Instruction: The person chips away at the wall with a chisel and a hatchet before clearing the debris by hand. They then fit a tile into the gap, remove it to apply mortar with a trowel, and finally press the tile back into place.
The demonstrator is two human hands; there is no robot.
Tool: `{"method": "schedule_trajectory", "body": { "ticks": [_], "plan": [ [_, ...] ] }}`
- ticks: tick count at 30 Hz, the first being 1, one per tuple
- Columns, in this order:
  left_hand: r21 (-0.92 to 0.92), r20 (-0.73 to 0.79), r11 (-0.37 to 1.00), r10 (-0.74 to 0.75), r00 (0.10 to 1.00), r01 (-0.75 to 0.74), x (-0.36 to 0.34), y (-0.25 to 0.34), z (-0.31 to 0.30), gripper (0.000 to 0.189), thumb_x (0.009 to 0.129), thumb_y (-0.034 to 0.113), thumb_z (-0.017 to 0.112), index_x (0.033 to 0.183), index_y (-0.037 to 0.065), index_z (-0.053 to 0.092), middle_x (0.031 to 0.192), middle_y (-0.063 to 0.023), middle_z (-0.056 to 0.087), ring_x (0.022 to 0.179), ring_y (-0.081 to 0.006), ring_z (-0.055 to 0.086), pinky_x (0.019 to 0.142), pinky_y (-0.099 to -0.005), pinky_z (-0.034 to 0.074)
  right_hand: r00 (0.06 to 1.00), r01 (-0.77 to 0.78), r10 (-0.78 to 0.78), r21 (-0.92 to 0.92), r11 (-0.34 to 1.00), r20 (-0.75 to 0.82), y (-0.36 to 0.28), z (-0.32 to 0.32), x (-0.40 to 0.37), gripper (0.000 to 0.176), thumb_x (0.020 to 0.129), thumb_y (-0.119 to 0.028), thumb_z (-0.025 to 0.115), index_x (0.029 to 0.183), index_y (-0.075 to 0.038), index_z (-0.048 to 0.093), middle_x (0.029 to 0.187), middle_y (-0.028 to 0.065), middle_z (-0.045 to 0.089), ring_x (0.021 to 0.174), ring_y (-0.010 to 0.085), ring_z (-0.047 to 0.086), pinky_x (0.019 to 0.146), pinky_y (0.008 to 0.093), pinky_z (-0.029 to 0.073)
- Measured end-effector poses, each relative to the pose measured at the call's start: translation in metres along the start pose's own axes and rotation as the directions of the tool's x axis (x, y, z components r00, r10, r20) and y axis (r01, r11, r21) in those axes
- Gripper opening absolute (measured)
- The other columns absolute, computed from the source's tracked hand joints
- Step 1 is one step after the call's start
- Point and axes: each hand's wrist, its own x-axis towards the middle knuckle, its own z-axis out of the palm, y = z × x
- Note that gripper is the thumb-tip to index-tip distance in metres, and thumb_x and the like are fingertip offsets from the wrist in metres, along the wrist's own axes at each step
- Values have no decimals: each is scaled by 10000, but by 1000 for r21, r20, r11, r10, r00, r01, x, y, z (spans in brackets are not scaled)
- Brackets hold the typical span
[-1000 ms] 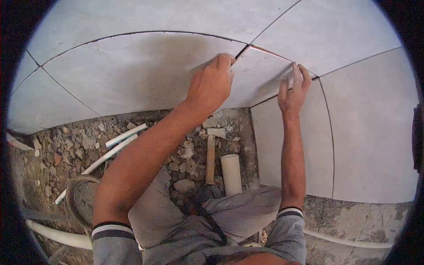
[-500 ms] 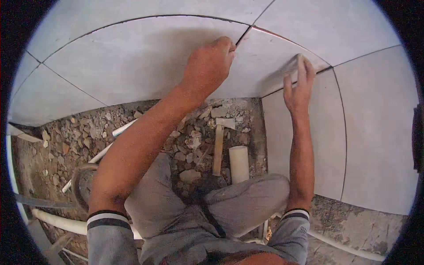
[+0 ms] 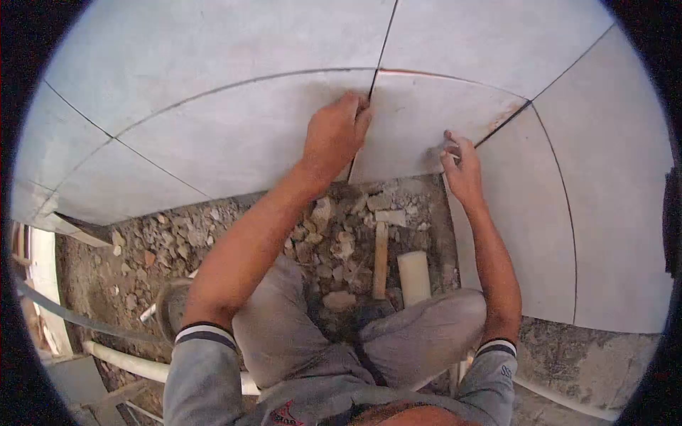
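A pale tile [image 3: 419, 106] lies low on the tiled wall, with dark joints at its sides and a reddish line along its top edge. My left hand [image 3: 332, 138] is closed in a pinch at the tile's left joint; whatever lies between the fingertips is hidden. Near the lower right part of the same tile is my right hand [image 3: 465, 174], its fingers bent and their tips apart. Below, between my knees, a hammer [image 3: 381, 259] with a wooden handle lies on the rubble, beside a short cream pipe piece [image 3: 414, 277].
Broken stones and rubble [image 3: 177, 238] cover the ground along the wall's foot. Large tiles [image 3: 526, 213] stand on the right side wall. A long whitish pipe [image 3: 128, 362] runs across the lower left, near a curved grey strip [image 3: 85, 319].
My right hand has slid down and left on the tile, its fingers curling in from a spread pose. My left hand stays pinched at the joint, now a little lower along it. The view has shifted.
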Motion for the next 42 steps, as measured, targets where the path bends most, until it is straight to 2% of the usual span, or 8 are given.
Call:
{"method": "schedule_trajectory", "body": {
  "ticks": [5,7,11,13,16,20,25,42],
  "plan": [
    [-47,-2,994,-98,995,98,2,8,-6,225,818,213,635,822,-1,568,755,-160,640,685,-295,638,621,-344,494,996,-35,41,71,997,-84,-14,3,-1,472,813,-32,556,1265,-49,424,1232,132,459,1035,238,538,796,341,474],
    [-58,-31,995,-86,996,84,5,11,-8,228,815,212,643,807,-1,560,741,-157,640,661,-279,639,597,-328,490,986,140,-145,-64,988,-83,-36,-1,1,536,779,-3,548,1292,-47,398,1258,174,415,1097,289,498,850,367,454],
    [8,-58,992,-122,991,123,9,16,-14,246,808,213,663,771,5,536,696,-144,637,591,-242,630,538,-304,477,967,206,-224,-143,968,-122,-59,4,0,549,742,-14,517,1282,-54,427,1253,238,392,1108,375,445,928,417,393],
    [49,-57,995,-82,995,85,9,16,-15,253,801,221,671,771,8,536,681,-138,633,585,-231,626,537,-302,475,920,338,-383,-323,884,-84,-59,10,1,564,733,-39,540,1287,-68,439,1325,252,323,1119,397,433,938,431,382],
    [114,-65,992,-45,997,52,9,14,-12,275,789,244,677,764,24,515,654,-119,621,563,-252,613,511,-332,466,945,301,-328,-400,866,0,-63,12,-1,657,698,-3,580,1319,-64,374,1354,257,285,1177,407,384,975,450,349],
    [113,-64,993,-36,997,43,8,12,-11,284,793,265,668,764,38,499,633,-109,604,556,-293,603,491,-361,453,951,278,-309,-494,824,19,-54,21,-6,569,741,-68,552,1297,-70,428,1408,236,215,1177,397,399,948,495,362],
    [90,19,995,-43,999,42,4,14,-6,252,800,248,659,795,36,522,631,-118,596,560,-285,592,523,-345,450,952,289,-285,-626,724,110,-39,36,-18,634,746,-49,516,1353,-57,333,1458,235,70,1296,408,240,994,525,299],
    [125,86,991,-65,994,54,-6,21,-2,240,831,232,618,876,15,525,728,-140,631,622,-254,610,592,-328,468,955,274,-280,-662,698,100,-21,41,-30,559,799,-133,515,1341,-101,379,1480,166,92,1280,378,294,949,560,325]
  ]
}}
